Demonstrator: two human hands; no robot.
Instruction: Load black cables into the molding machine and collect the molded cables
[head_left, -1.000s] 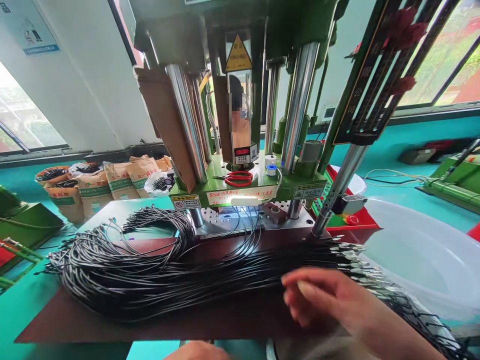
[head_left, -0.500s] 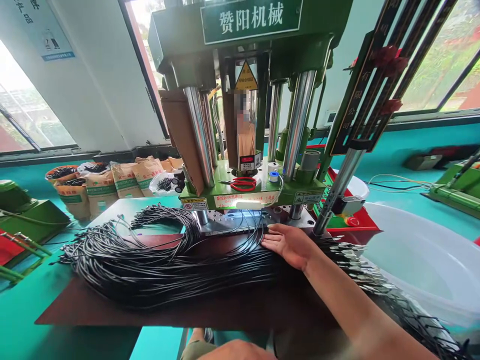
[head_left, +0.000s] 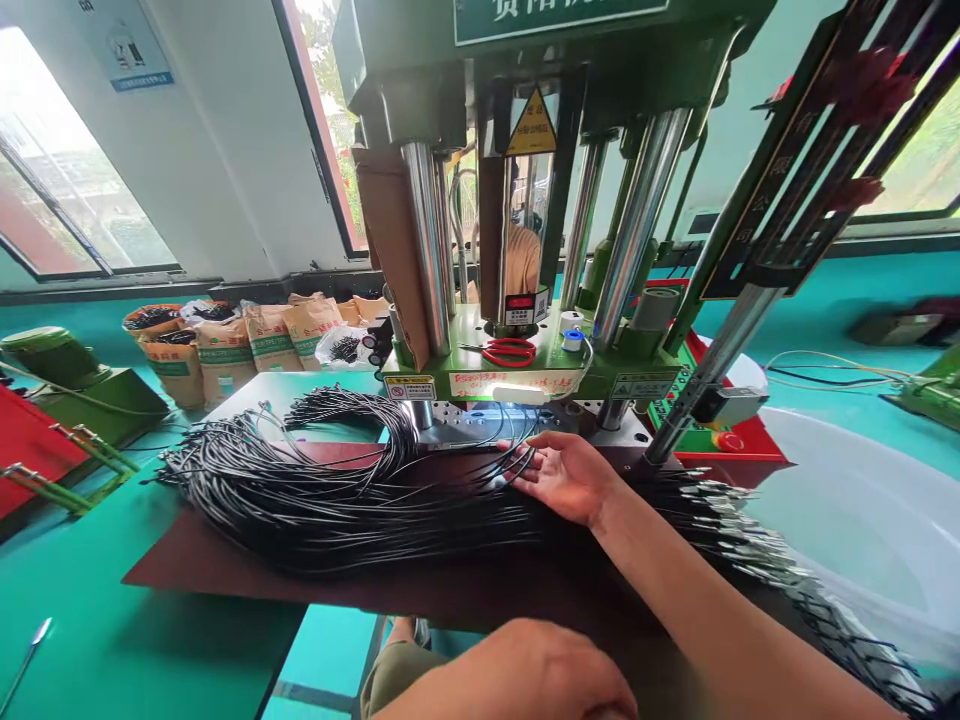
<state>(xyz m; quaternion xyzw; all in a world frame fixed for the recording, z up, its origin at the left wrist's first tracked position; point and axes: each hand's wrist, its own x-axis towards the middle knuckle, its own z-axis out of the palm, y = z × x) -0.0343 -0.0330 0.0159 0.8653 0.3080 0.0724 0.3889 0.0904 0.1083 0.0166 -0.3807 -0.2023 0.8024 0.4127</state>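
My right hand is palm up at the front edge of the press's metal mould plate. Its fingers are stretched out and apart, touching a few thin black cables that run out of the lit slot. A firm grip on them does not show. Under and beside it, a thick bundle of black cables lies across the dark brown board, with silvery ends at the right. My left hand is low at the bottom edge, nearest my lap, back side up; its fingers are hidden.
The green press has steel columns and red-handled pliers on its lower platen. A red control box and a white tub stand right. Paper sacks line the back left. A person is behind the press.
My right hand has shifted slightly left and its fingers have come in among the cables at the slot. My left hand has risen further into view. The camera view has tilted down and turned left.
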